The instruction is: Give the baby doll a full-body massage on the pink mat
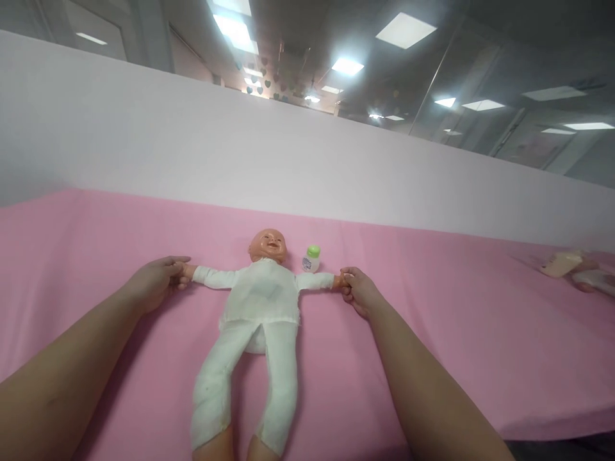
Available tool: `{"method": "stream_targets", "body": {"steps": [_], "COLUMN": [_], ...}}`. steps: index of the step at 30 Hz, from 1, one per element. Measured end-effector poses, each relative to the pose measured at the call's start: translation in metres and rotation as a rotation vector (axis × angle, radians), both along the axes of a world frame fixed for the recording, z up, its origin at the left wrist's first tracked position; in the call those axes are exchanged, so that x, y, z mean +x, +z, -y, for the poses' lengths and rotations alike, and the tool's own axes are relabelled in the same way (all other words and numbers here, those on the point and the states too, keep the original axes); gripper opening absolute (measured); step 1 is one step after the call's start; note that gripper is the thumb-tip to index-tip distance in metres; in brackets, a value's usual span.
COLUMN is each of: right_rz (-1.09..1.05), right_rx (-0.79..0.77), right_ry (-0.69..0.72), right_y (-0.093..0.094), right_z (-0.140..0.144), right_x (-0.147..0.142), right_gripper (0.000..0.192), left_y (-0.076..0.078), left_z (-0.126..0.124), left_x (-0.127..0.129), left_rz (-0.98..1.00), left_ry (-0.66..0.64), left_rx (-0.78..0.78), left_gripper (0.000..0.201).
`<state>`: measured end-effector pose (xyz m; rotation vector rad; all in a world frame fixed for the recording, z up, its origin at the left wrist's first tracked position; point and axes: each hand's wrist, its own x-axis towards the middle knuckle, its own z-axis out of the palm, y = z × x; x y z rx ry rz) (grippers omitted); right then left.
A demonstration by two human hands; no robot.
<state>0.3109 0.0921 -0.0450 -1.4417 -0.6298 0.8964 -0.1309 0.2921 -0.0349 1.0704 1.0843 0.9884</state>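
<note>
Doll: a plastic baby doll in a white cloth suit lay face up on the pink sheet-covered table, head toward the far edge, feet toward the near edge, both arms stretched straight out sideways.
Left hand: the left hand was curled around the doll's hand at the end of the sleeve on that side, fingers closed over it, resting on the pink sheet.
Right hand: the right hand pinched the doll's other hand between thumb and fingers, also low on the sheet.
Doll relative to hands: the doll's body lay midway between the two hands, its arms spanning the gap from one grip to the other; its legs ran back toward the near edge between the person's forearms.
Bottle: a small white bottle with a light-green cap stood upright just beside the doll's head, on the right-hand side, beyond the outstretched sleeve and near the right hand without touching it.
Far right edge: a second doll-like figure lay at the right edge of the table, well apart; its details were too blurred to tell.
Backdrop: a pale pink partition wall rose behind the far edge.
</note>
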Motion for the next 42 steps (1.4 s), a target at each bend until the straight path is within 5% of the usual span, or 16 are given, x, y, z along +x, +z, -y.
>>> {"method": "stream_targets", "body": {"steps": [22, 31, 42], "right_rz": [0.089, 0.051, -0.021], "right_rx": [-0.044, -0.025, 0.018], "right_ry": [0.18, 0.158, 0.29], "right_y": [0.005, 0.005, 0.006], "right_z": [0.003, 0.003, 0.011], "right_x": [-0.006, -0.003, 0.006], "right_gripper": [0.036, 0.011, 0.031], "left_y": [-0.002, -0.011, -0.005], "left_z": [-0.002, -0.013, -0.006], "left_x": [0.002, -0.006, -0.004], "left_rz": [-0.128, -0.067, 0.016], "left_ry": [-0.006, -0.048, -0.029], "left_rx": [0.069, 0.036, 0.022], "left_gripper": [0.02, 0.035, 0.037]}}
